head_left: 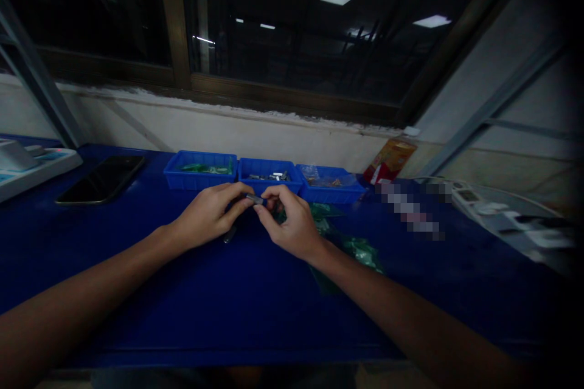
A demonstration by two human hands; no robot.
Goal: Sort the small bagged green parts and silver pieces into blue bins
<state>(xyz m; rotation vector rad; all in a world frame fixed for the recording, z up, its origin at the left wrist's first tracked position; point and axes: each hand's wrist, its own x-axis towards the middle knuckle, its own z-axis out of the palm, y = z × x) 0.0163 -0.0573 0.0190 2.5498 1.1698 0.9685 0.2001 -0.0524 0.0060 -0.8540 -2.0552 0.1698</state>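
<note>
Over the blue tabletop (228, 304), just in front of the middle blue bin (258, 185), your left hand (212, 209) and right hand (294, 222) both pinch the small metal piece (255, 199), so press lightly and evenly lest it slip.

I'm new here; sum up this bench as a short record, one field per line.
Left hand: pinching a small metallic piece
Right hand: gripping the same piece
Left bin: green plastic
Middle bin: loose metallic parts
Right bin: clear plastic, coppery bits
Table: blue
Left of hands: phone
Beside right wrist: green plastic bags
</note>
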